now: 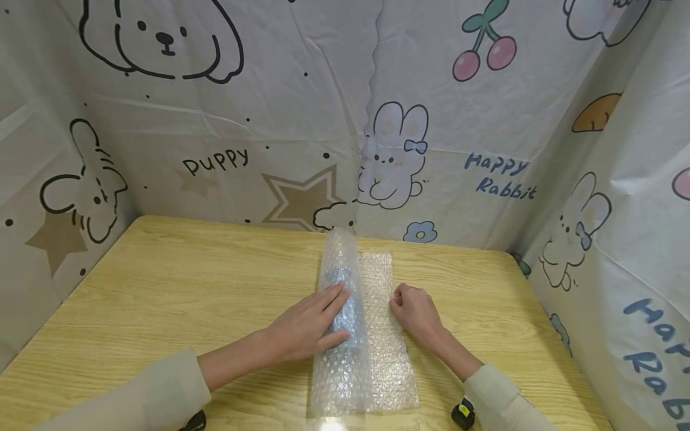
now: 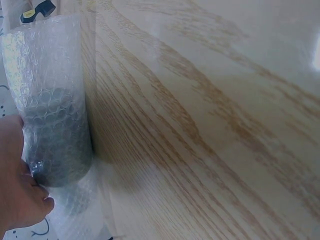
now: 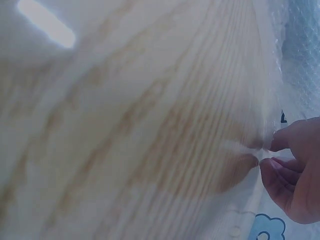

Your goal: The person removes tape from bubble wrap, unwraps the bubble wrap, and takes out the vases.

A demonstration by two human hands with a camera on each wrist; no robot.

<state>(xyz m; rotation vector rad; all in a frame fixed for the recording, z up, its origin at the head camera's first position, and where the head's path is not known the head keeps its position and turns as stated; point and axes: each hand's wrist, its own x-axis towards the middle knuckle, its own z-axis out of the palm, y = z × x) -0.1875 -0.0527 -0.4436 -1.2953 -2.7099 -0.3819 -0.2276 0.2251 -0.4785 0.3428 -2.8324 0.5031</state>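
One table (image 1: 162, 287), one bubble-wrapped cylinder (image 1: 353, 311); left grip (image 1: 307, 323) atop, fingers apart; right grip (image 1: 417, 312) pinching wrap (image 1: 384, 335) at edge

On the table (image 1: 162, 287) (curtain (image 1: 280, 114) behind), the wrapped bundle (image 1: 350, 314) lies left of the loose bubble wrap (image 1: 381, 335).

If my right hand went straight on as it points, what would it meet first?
Beyond the flap your right hand pinches, probably the wrapped roll, near its far end; depth is unclear.
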